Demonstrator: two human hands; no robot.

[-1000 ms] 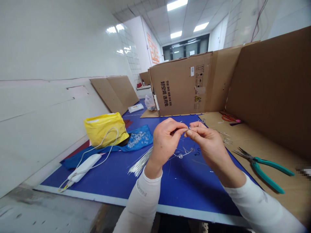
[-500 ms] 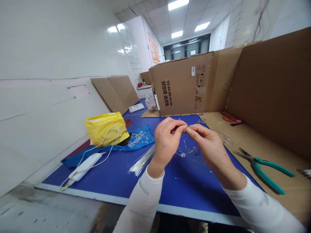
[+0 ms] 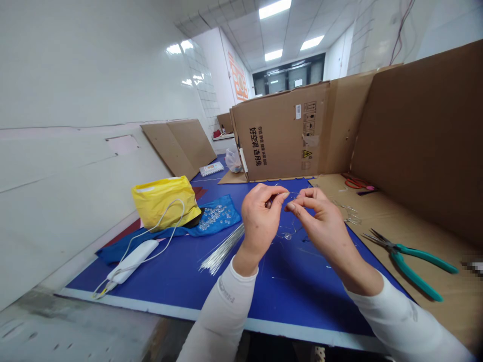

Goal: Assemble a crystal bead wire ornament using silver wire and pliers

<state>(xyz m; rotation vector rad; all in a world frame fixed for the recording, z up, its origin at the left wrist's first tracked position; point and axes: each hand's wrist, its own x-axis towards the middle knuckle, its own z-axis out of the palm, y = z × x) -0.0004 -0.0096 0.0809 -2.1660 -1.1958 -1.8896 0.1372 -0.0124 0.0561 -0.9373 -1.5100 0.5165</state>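
Above the blue tabletop (image 3: 279,301), my left hand (image 3: 262,218) pinches a thin wire (image 3: 293,193) between thumb and forefinger. Close by on its right, my right hand (image 3: 320,213) is closed in a pinch at the same wire, its fingertips slightly apart from the left ones. A clear bead (image 3: 288,236) hangs or lies on wire just below the hands; I cannot tell which. Left of my left wrist lies a bundle of straight silvery wires (image 3: 222,251). Many clear beads (image 3: 217,216) are spread on a blue cloth (image 3: 181,231).
Teal-handled long-nose pliers (image 3: 409,256) and red-handled scissors (image 3: 356,183) lie on cardboard at the right. Bent wire pieces (image 3: 350,213) sit near its edge. On the left are a yellow bag (image 3: 166,201) and a white power strip (image 3: 132,261). Cardboard panels (image 3: 279,136) stand behind.
My fingertips, which were touching, have moved slightly apart, with wire now showing between them. The bead below the hands has shifted a little, and a second bead is no longer visible.
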